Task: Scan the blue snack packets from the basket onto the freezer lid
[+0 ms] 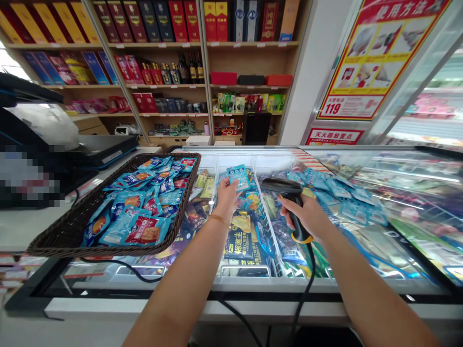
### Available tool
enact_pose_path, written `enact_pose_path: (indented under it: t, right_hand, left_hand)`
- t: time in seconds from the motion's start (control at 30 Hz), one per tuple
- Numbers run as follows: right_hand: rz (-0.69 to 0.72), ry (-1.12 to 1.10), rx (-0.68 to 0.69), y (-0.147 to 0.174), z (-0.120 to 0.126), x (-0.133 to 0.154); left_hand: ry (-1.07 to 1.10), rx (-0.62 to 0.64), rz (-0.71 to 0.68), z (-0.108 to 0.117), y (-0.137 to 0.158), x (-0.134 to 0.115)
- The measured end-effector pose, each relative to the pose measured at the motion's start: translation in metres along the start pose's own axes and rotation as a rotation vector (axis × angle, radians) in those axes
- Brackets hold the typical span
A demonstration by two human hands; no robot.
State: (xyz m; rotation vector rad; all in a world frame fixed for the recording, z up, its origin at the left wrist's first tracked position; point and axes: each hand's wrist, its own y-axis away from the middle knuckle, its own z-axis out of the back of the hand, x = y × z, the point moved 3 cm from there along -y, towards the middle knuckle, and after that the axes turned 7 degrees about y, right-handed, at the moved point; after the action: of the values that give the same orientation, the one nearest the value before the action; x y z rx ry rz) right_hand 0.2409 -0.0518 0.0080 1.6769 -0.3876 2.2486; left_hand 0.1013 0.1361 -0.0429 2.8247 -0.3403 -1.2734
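Held out over the glass-topped freezer, my left hand (227, 196) grips a light blue snack packet (238, 177) by its lower left side. Just to the right, my right hand (307, 217) is wrapped round the handle of a black and yellow barcode scanner (285, 187). The scanner's head points left toward the packet, and its cable runs down past the freezer's front edge. A dark brown wicker basket (68, 246) on the left holds many blue and red snack packets (144, 193). More light blue packets (336, 185) lie in a loose pile on the glass to the right.
Under the glass, the freezer (144, 303) holds wire baskets of frozen goods. A black weighing scale (108, 149) stands at the left behind the basket. Shelves with boxes and bottles (159, 43) line the back wall. A red fire-safety poster (376, 58) hangs at the right.
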Motion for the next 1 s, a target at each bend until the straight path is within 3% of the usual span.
enact_pose_path:
  t: [0.47,0.7,0.8,0.9,1.0]
  right_hand:
    - [0.016,0.135,0.084,0.003,-0.004,0.002]
    - [-0.008,0.081,0.021,0.002,-0.004,0.002]
    - [-0.009,0.017,-0.017,-0.002,0.005,0.002]
    - [-0.004,-0.055,-0.108,-0.004,0.022,0.005]
    - [-0.013,-0.128,-0.227,-0.004,0.043,0.009]
  left_hand:
    - [0.029,0.001,0.013,-0.003,0.001,0.001]
    - [0.027,0.006,0.025,-0.005,0.007,0.0]
    - [-0.078,-0.066,0.039,-0.008,0.01,0.004]
    - [-0.183,-0.156,0.08,-0.025,0.012,0.014]
    - [-0.191,-0.117,0.162,-0.067,0.013,0.036]
